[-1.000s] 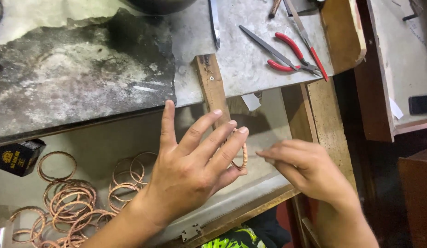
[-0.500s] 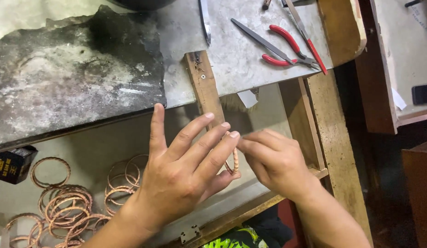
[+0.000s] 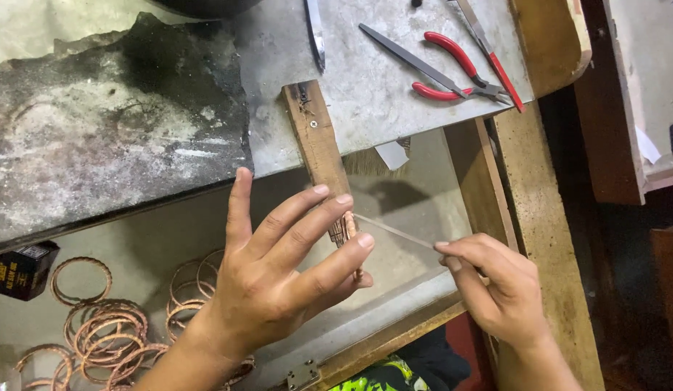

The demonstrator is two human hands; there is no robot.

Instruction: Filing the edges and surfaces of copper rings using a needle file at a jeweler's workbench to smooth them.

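My left hand (image 3: 278, 282) holds a copper-coloured twisted bangle (image 3: 345, 230) edge-on between thumb and fingers, pressed against the end of a narrow wooden peg (image 3: 316, 137) that juts out from the bench. My right hand (image 3: 496, 289) pinches the end of a thin pale strip or wire (image 3: 394, 230), which runs from the bangle out to the right. Most of the bangle is hidden behind my left fingers.
Several more copper bangles (image 3: 105, 326) lie in the open drawer at lower left, beside a small dark box (image 3: 21, 269). Red-handled pliers (image 3: 460, 69), a flat file (image 3: 402, 54) and a blade (image 3: 315, 32) rest on the grey metal-covered bench (image 3: 394, 108). A wooden frame (image 3: 539, 217) stands at right.
My right hand has moved away to the right from the bangle, drawing the thin strip out between the two hands. The left hand has kept the bangle at the peg.
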